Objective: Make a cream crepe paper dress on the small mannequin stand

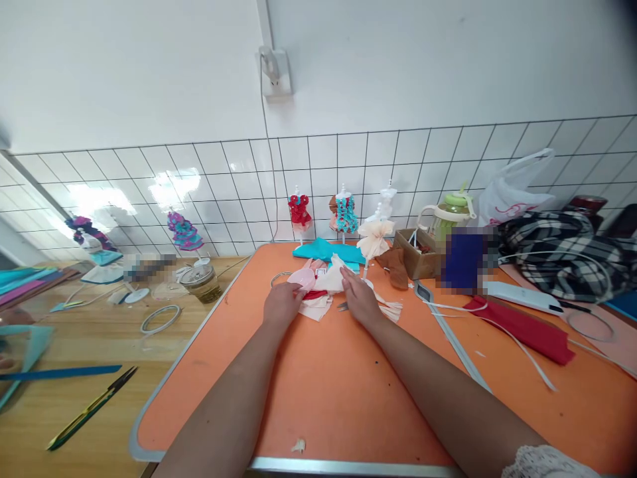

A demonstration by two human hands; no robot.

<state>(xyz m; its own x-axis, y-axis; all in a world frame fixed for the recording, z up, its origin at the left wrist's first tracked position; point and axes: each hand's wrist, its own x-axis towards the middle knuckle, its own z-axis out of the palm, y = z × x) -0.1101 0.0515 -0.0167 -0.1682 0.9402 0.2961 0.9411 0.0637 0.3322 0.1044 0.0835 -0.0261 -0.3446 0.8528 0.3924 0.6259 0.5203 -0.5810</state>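
My left hand is closed at the near edge of a pale pink round disc, its fingertips against it. My right hand reaches in from the other side, fingers stretched out along a white crumpled piece of cloth or paper. Between and below the hands lie a red strip and a cream piece of thin material. Just behind them is a folded turquoise cloth. Scissors tips seem to show beside my right wrist, partly hidden.
Miniature dress forms with a red dress, a turquoise dress and a cream skirt stand along the tiled wall. To the right are a cardboard box, red cloth and white cords. A glass jar stands left.
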